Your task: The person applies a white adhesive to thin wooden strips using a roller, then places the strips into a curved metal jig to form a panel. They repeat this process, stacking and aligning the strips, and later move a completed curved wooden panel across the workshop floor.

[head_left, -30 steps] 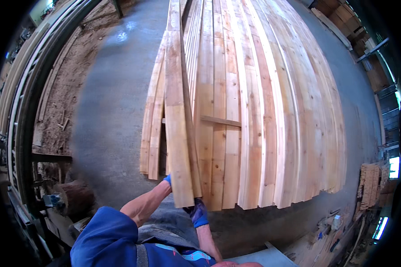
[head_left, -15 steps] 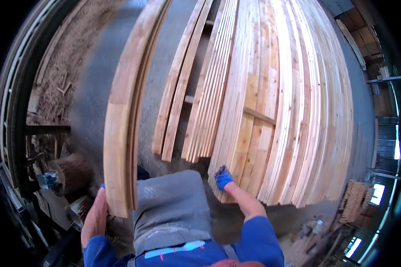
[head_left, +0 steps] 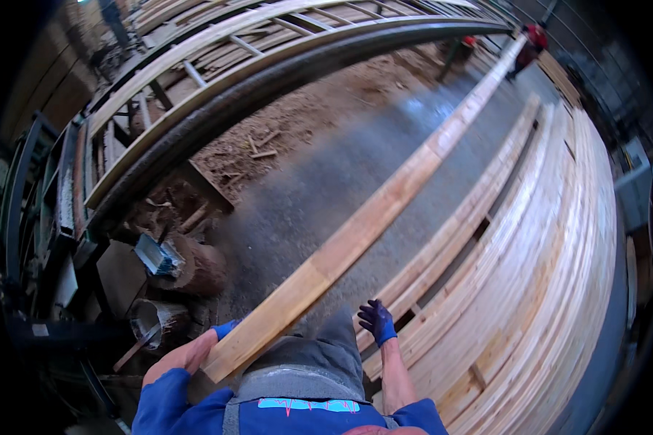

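Since half a second ago, the view swings leftward, so the long board (head_left: 377,210) slants from the person's left side up to the far upper right rather than running nearly straight ahead. Largest in sight, the stack of boards (head_left: 559,254) fans out on the right, with concrete floor (head_left: 290,206) showing between it and a dark beam (head_left: 268,83) on the left. That open gap means the long board is clear of the stack along the length that shows (whether it is one piece or several layered, I cannot tell). Its far end reaches a person in red (head_left: 535,40), too small to show how they hold it.

Two narrower boards (head_left: 457,225) lie along the stack's left side, apart from the long board. Smallest are the hands. The left hand (head_left: 226,330) holds the long board by its left edge, just short of the near end; its fingertips are hidden underneath. The right hand (head_left: 376,322), which rests on the stack in the earlier frame, is now empty, fingers spread, near the narrower boards' ends; contact with them is unclear. The long board lies between the hands, against the left one and well apart from the right, so this end seems borne by the left side alone.
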